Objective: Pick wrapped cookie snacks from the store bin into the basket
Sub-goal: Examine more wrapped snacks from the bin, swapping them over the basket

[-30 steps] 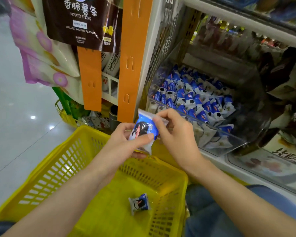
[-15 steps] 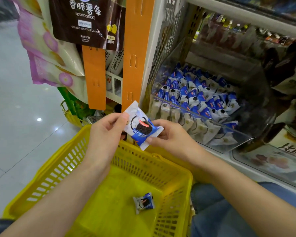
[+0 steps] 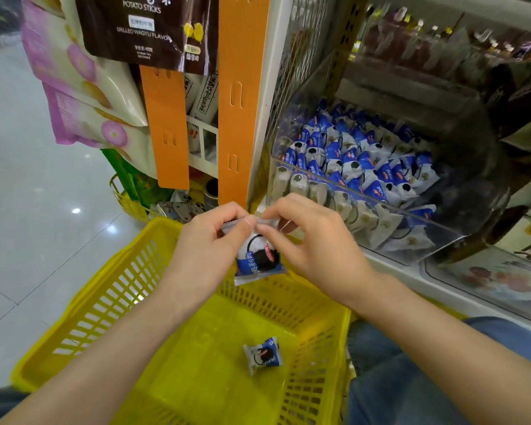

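Blue-and-white wrapped cookie (image 3: 259, 259) hangs by its top seam, pinched by left hand (image 3: 209, 240) and right hand (image 3: 314, 240). Pulling apart could tear it; releasing off-centre could miss the yellow basket (image 3: 111, 289).

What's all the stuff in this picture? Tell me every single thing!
basket: one, yellow, under the hands
held cookie snack: one, blue and white, above the basket
loose cookie snack: one, blue and white, on the basket floor
bin: one, clear, on the shelf, right
cookie pile: many, blue and white, inside the bin
potato sticks bag: one, dark brown, hanging top left
orange strips: two, orange, hanging by the shelf
pink bags: several, pink and cream, far left
left hand: pinches the held cookie snack's top edge
right hand: pinches the same edge
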`<state>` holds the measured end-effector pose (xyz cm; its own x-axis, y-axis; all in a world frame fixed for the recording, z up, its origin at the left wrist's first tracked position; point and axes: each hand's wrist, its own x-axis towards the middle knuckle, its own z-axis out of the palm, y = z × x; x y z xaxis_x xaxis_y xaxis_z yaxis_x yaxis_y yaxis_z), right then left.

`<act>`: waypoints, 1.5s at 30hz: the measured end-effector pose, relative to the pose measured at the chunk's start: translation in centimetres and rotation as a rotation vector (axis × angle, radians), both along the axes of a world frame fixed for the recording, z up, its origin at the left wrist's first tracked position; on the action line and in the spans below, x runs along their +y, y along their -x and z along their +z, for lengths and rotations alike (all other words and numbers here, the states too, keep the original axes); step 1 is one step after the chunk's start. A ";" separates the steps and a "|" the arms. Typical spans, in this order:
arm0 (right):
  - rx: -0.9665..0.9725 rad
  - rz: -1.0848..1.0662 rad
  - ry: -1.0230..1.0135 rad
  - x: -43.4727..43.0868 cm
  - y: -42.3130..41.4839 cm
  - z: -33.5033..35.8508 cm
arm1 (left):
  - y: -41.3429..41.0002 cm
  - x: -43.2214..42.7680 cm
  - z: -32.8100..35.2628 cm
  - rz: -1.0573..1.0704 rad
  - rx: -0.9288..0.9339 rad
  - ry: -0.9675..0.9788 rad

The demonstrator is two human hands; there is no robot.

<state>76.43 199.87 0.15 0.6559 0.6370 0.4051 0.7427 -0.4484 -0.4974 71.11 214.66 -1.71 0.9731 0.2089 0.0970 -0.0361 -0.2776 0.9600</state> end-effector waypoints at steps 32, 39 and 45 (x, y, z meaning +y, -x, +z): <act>0.714 -0.196 -0.271 1.0 -0.5 -0.2 | -0.7 -0.5 -0.2 0.102 0.153 0.409; 0.794 -0.205 -0.336 1.2 -0.5 -0.1 | -0.7 -0.6 -0.1 0.043 0.053 0.301; 0.981 -0.157 -0.485 1.1 -0.6 0.3 | -0.8 0.0 -0.3 0.158 -0.079 0.040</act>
